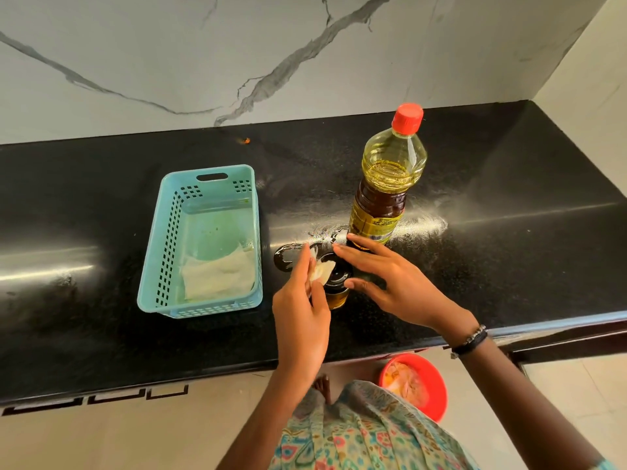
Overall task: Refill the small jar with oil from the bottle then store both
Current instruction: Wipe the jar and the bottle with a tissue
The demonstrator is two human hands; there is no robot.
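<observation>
- My left hand [302,313] pinches a small white wad of tissue [322,270] between thumb and fingers, pressing it against the top of the jar [336,283].
- My right hand [386,283] is spread open, fingers straight, thumb touching the jar's side; it grips nothing.
- The jar stands on the black counter [101,334] near the front edge, between my hands, yellow oil visible in its lower part.
- The bottle [386,184], red cap on, stands upright just behind the jar, near my right fingertips.
- A shiny oil spill [288,256] lies on the counter, just left of the jar and up to the bottle's base.
- A blue basket [163,239] sits well to the left, holding a folded white cloth [220,276].
- A red bowl [431,378] shows below the counter edge.
</observation>
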